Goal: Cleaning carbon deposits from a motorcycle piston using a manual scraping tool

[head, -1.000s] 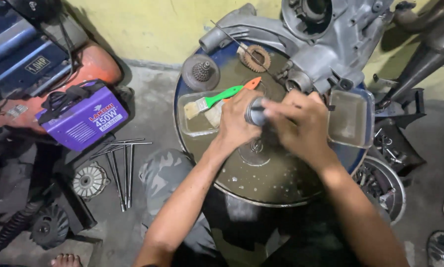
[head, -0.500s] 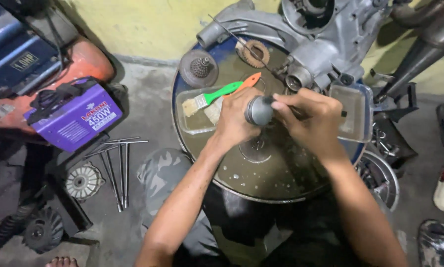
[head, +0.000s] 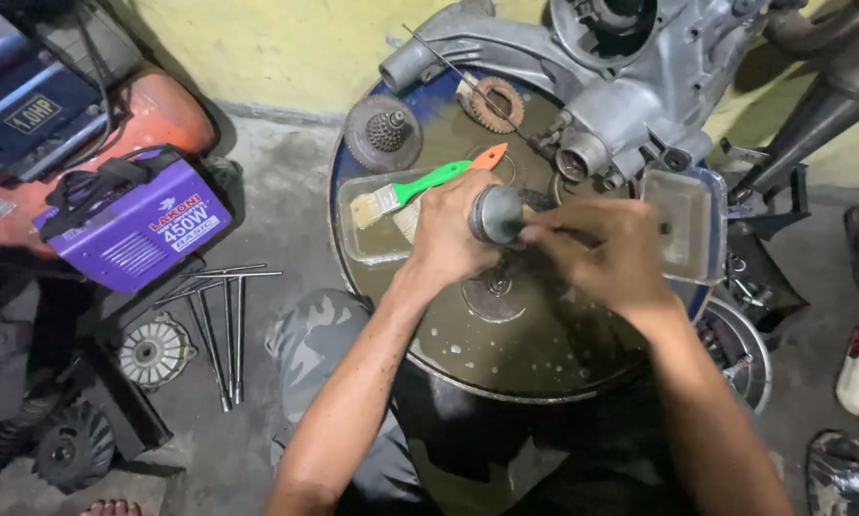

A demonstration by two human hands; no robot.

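Brush [head: 405, 194] in tray [head: 372, 250] on drum [head: 515, 358]; engine casing [head: 630, 86] behind; welder [head: 133, 225] left.

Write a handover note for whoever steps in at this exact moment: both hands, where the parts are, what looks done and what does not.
Left hand: gripping a small grey cylindrical metal part above the drum top.
Right hand: closed over the other end of the same part; what it grips is hidden.
Nearby: green-handled brush lying in a clear tray; a second clear tray at the right; engine casing at the drum's far edge; gear beside it.
Done: part is off the casing and in hand.
Left: it has not been set down or refitted.
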